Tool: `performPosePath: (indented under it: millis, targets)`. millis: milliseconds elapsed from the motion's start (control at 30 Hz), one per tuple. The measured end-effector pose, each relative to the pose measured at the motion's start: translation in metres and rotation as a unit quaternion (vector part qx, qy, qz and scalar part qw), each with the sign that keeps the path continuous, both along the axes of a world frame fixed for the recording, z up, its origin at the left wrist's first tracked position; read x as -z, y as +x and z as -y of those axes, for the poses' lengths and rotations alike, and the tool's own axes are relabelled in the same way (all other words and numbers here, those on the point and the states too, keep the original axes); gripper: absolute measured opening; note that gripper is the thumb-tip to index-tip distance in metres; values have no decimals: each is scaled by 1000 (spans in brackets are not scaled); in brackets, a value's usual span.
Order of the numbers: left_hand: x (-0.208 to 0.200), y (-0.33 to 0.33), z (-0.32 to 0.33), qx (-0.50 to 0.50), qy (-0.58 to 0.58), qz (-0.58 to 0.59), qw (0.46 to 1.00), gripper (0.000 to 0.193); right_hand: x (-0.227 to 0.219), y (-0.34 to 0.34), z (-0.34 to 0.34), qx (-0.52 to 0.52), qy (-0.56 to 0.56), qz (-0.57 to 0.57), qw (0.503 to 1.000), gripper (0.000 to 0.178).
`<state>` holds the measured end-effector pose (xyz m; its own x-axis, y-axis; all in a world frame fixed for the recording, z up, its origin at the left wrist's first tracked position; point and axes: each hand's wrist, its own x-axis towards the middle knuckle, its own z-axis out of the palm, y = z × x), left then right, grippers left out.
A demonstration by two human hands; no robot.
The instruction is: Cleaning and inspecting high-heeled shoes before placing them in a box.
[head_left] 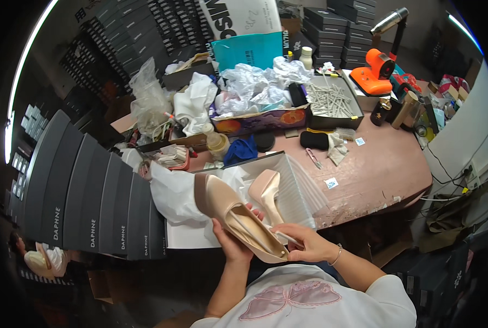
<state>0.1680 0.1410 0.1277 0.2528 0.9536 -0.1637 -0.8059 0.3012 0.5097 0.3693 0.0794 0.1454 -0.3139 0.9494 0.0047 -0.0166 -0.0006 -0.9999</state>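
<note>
A beige pointed shoe [218, 201] is tilted over an open shoebox, its toe up and to the left and its opening toward me. A thin pale stick [249, 228] lies lengthwise inside it. My left hand [233, 240] wraps around the shoe's side from below. At the back end my right hand [309, 243] has its fingers closed on the heel part; a short pale rod shows by those fingers, and I cannot tell whether it belongs to the shoe. The matching high-heeled shoe [265, 191] lies in the shoebox [186, 236] among white tissue paper [173, 192].
Dark shoeboxes [77, 191] stand in a row at left. Behind are a carton of crumpled tissue [260, 119], a box of white sticks [336, 116], a blue cloth [240, 150] and a bottle [216, 143]. Small snips [313, 158] and an orange tool [371, 79] are at right.
</note>
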Motion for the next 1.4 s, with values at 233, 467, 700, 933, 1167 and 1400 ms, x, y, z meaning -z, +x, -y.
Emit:
performPosePath:
  millis: [233, 467, 700, 933, 1167, 1400]
  targets:
    - [6, 27, 20, -51, 188, -266, 944, 96, -27, -23, -24, -10, 101, 132, 986, 23]
    - [-14, 26, -14, -30, 285, -341, 895, 108, -33, -2, -51, -124, 20, 116, 985, 21]
    - [-30, 12, -32, -75, 322, -342, 880, 112, -20, -17, -64, -140, 32, 56, 988, 10]
    - [-54, -61, -44, -232, 221, -336, 886, 104, -44, 17, -38, -94, -198, 139, 966, 25]
    - [-21, -29, -42, 62, -55, 50, 995, 85, -77, 170, -226, 236, 430, 504, 710, 28]
    - [2, 6, -10, 42, -229, -11, 973, 83, -47, 30, -148, 21, 351, 315, 881, 33]
